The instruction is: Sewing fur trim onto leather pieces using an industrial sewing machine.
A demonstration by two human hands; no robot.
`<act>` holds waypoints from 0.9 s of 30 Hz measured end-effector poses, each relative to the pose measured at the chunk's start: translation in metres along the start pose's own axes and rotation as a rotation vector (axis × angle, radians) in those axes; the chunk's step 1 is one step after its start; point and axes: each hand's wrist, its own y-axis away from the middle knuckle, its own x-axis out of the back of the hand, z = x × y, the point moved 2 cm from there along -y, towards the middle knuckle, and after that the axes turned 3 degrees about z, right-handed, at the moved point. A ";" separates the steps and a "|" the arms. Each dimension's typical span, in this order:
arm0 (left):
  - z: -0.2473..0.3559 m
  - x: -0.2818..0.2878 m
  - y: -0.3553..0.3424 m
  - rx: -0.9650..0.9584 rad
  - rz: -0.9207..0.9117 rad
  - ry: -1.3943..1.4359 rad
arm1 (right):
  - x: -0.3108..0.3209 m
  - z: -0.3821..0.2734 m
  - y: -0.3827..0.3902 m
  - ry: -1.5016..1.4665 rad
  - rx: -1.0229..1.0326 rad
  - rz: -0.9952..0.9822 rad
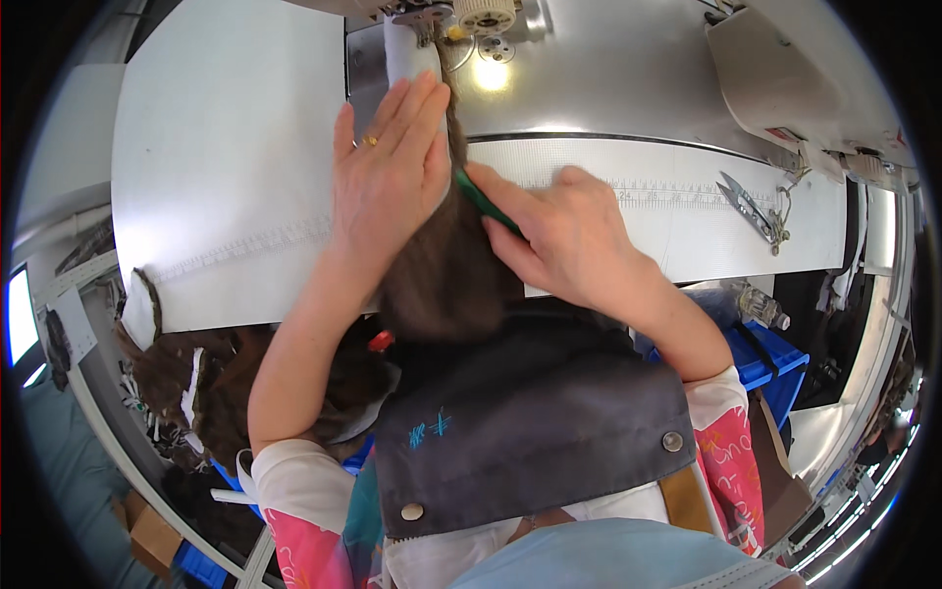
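Note:
A strip of brown fur fabric with a white backing (404, 51) runs from under the sewing machine's presser foot (426, 29) down over the table edge toward me. My left hand (392, 162) lies flat on the white side, fingers stretched toward the presser foot, a ring on one finger. Beside it, my right hand (564, 231) grips a slim green tool (483, 203), its tip at the fur's right edge. What kind of tool it is I cannot make out. The brown fur (446, 280) hanging below my hands is blurred by motion.
Thread snips (748, 208) lie at the table's right, tied to a cord. A ruler scale (648, 192) crosses the white tabletop (226, 128). More brown fur pieces (196, 393) are heaped at lower left. A blue crate (775, 368) and a clear plastic bottle (763, 306) are at right below the table.

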 end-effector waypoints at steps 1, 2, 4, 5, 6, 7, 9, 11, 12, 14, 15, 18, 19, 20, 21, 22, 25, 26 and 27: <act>-0.003 -0.003 -0.002 -0.018 0.021 -0.001 | 0.002 0.004 -0.004 -0.002 -0.004 -0.002; -0.007 -0.005 -0.004 -0.017 0.013 -0.001 | 0.002 0.007 -0.008 -0.007 0.015 0.023; -0.013 -0.005 -0.003 -0.002 0.023 0.050 | 0.010 0.009 -0.010 -0.108 -0.006 0.051; -0.015 -0.006 -0.002 -0.005 0.021 0.052 | 0.014 0.010 -0.004 -0.108 -0.010 0.053; -0.016 -0.006 0.001 0.016 -0.004 0.060 | 0.017 0.010 0.005 -0.143 -0.020 0.025; -0.018 -0.005 0.003 0.038 -0.028 0.066 | 0.020 0.010 0.011 -0.178 -0.027 -0.003; -0.018 -0.005 0.004 0.084 -0.086 0.141 | 0.022 0.012 0.020 -0.164 -0.030 -0.071; -0.018 0.000 0.004 0.130 -0.137 0.213 | 0.021 0.012 0.024 -0.145 -0.027 -0.137; -0.017 0.005 0.005 0.181 -0.192 0.284 | 0.021 0.013 0.023 -0.153 0.002 -0.130; -0.014 0.012 0.007 0.230 -0.247 0.354 | 0.021 0.012 0.024 -0.160 0.031 -0.120; -0.013 0.014 0.008 0.239 -0.266 0.389 | 0.021 0.011 0.024 -0.156 0.049 -0.113; -0.008 0.019 0.012 0.254 -0.292 0.428 | 0.023 0.012 0.027 -0.141 0.087 -0.107; -0.008 0.020 0.013 0.261 -0.300 0.435 | 0.024 0.014 0.029 -0.130 0.104 -0.111; -0.007 0.021 0.014 0.262 -0.299 0.432 | 0.027 0.016 0.033 -0.131 0.107 -0.110; -0.007 0.020 0.015 0.279 -0.295 0.433 | 0.032 0.020 0.037 -0.225 0.050 -0.080; -0.008 0.020 0.016 0.297 -0.292 0.434 | 0.035 0.022 0.039 -0.319 -0.008 -0.051; -0.009 0.018 0.016 0.294 -0.289 0.429 | 0.037 0.024 0.039 -0.313 -0.142 0.010; -0.008 0.018 0.015 0.290 -0.291 0.431 | 0.035 0.022 0.034 -0.318 -0.093 0.019; -0.007 0.019 0.013 0.292 -0.293 0.449 | 0.033 0.022 0.029 -0.318 -0.096 0.021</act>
